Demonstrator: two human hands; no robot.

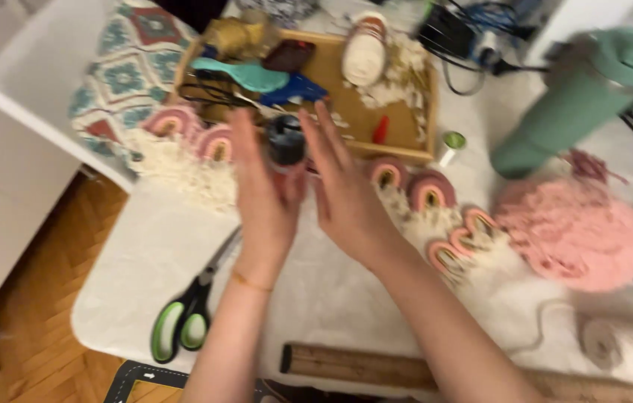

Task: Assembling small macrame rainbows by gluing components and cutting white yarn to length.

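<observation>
1. At table centre: left hand (265, 195) and right hand (348, 195), raised side by side, palms turned toward each other, fingers extended and spread. A small dark cylindrical object (286, 142) sits between them at fingertip height. The left hand's fingers appear pressed against it; motion blur prevents telling whether either hand truly clamps it. The right hand's fingers stand open, just beside it.
2. Edges: white table covering (145, 261) ends at left and lower left, above a wooden herringbone floor (33, 298). Scissors (189, 310) with green-and-black handles lie near that lower-left edge, blades pointing toward the left wrist. A wooden ruler (361, 364) lies along the near edge, under the right forearm.
3. Open room: bare cloth lies below and left of the hands, between scissors and wrists. Behind the hands space is tight.
4. Behind: wooden tray (406, 112) holding a teal brush (245, 75), a blue item, a red piece, a pale roll and white fluff. A patterned cushion (126, 67) lies left of the tray.
5. Right: small rainbow-shaped cord pieces (428, 190) on white fringe, a pink yarn heap (574, 231), a green bottle (577, 97) lying tilted, and a twine spool (603, 342) near the lower right.
6. Hard to make out: whole view blurred; cables and dark items at top right indistinct; a black object at the right edge is cut off; tray contents partly hidden by fingertips.
</observation>
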